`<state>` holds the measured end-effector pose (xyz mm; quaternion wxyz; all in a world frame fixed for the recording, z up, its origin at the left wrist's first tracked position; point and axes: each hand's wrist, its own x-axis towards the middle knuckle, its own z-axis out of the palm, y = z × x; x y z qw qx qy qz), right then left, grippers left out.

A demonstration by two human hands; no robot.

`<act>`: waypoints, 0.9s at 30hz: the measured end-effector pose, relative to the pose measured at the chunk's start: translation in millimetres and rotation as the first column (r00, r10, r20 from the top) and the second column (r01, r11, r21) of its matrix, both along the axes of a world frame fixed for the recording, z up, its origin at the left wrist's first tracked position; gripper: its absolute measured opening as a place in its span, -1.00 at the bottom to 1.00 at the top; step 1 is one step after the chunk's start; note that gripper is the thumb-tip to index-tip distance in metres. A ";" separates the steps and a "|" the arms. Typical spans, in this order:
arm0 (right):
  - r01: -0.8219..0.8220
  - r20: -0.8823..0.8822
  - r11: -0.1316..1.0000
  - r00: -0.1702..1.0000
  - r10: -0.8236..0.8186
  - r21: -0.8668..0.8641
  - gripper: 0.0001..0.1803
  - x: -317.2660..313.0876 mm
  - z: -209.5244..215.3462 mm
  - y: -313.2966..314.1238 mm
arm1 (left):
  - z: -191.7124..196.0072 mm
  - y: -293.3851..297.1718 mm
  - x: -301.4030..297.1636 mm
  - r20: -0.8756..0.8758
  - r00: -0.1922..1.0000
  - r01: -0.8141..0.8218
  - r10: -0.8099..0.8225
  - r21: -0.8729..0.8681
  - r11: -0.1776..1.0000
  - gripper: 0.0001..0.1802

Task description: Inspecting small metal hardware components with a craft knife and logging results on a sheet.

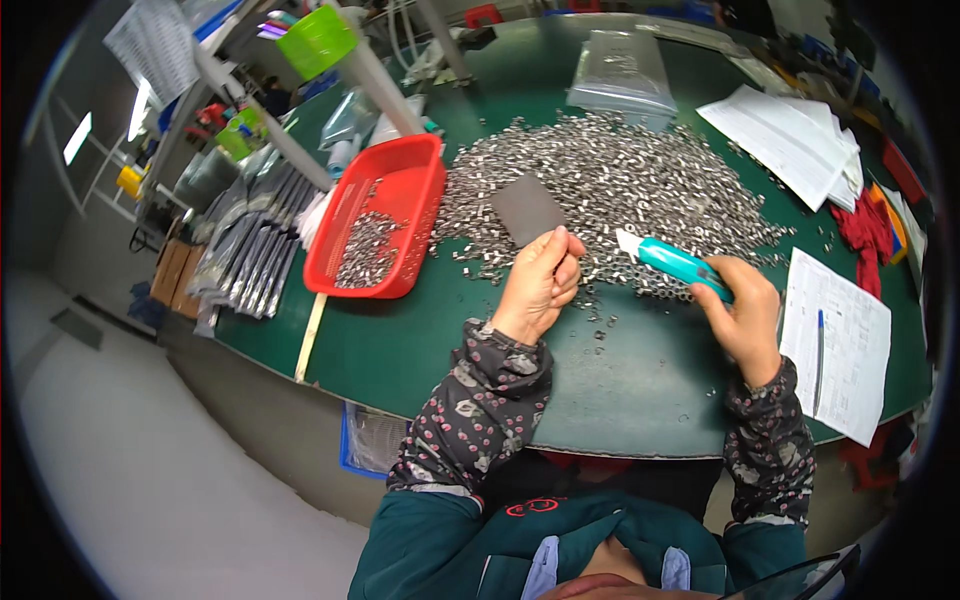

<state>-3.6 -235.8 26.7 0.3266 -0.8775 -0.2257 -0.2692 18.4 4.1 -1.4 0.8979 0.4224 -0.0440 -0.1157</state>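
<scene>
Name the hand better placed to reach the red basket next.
Probably the left hand: nearer the red basket, though holding a grey sheet; the right hand, farther away, grips a teal tool.

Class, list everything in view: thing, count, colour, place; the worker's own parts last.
table: one, green, middle
basket: one, red, on table's left
metal pieces: uncountable, silvery, table and basket
flat sheet: one, grey, left hand
handheld tool: one, teal, right hand
papers: several, white, table's right
pen: one, blue, on nearest paper
cloth: one, red, far right
clear bags: several, transparent, table's far side
wrapped bundles: several, grey, left
box: one, bright green, upper left
stick: one, pale, below basket
crate: one, blue, below table
smaller background things: unclear
left hand: one, bare, on sheet
right hand: one, bare, on tool
sleeves: two, floral, below hands
jacket: one, green, bottom
</scene>
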 end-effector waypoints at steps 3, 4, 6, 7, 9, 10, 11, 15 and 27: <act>-0.012 0.028 1.000 1.000 0.012 0.004 -0.76 -10.0 7.4 5.1 | 4.0 9.4 1.7 0.080 0.991 -0.107 0.111 -0.045 0.993 -0.81; -0.015 0.024 0.998 1.000 0.016 -0.054 -0.76 -14.9 11.2 6.7 | 6.4 10.9 1.5 0.051 0.975 -0.214 0.217 -0.061 0.975 -0.85; -0.034 0.000 0.987 0.999 0.034 -0.158 -0.75 -22.8 11.2 8.2 | 12.0 21.9 0.8 0.045 0.966 -0.247 0.254 -0.122 0.961 -0.88; -0.035 -0.035 0.972 0.999 0.027 -0.231 -0.74 -27.9 10.8 8.3 | 15.6 30.1 1.6 0.022 0.962 -0.270 0.274 -0.102 0.957 -0.89; -0.079 -0.134 0.940 0.990 0.036 -0.331 -0.73 -41.7 7.7 3.0 | 34.4 49.1 1.5 0.085 0.934 -0.351 0.348 0.013 0.936 -0.88; -0.091 -0.158 0.935 0.987 0.038 -0.343 -0.72 -47.4 1.6 0.5 | 42.9 63.5 4.4 0.152 0.897 -0.429 0.414 0.080 0.900 -0.87; -0.097 -0.176 0.933 0.984 0.037 -0.346 -0.71 -54.3 -1.0 -1.2 | 54.2 79.9 6.7 0.226 0.852 -0.508 0.472 0.143 0.850 -0.87; -0.141 -0.302 0.929 0.953 0.033 -0.343 -0.70 -69.1 -12.0 -1.4 | 82.2 156.3 14.6 0.489 0.669 -0.743 0.560 0.470 0.476 -0.75; -0.092 -0.082 0.934 0.994 0.068 -0.344 -0.68 -62.7 -27.1 -8.7 | 72.2 91.0 -23.5 0.632 0.613 -0.790 0.475 0.505 0.348 -0.76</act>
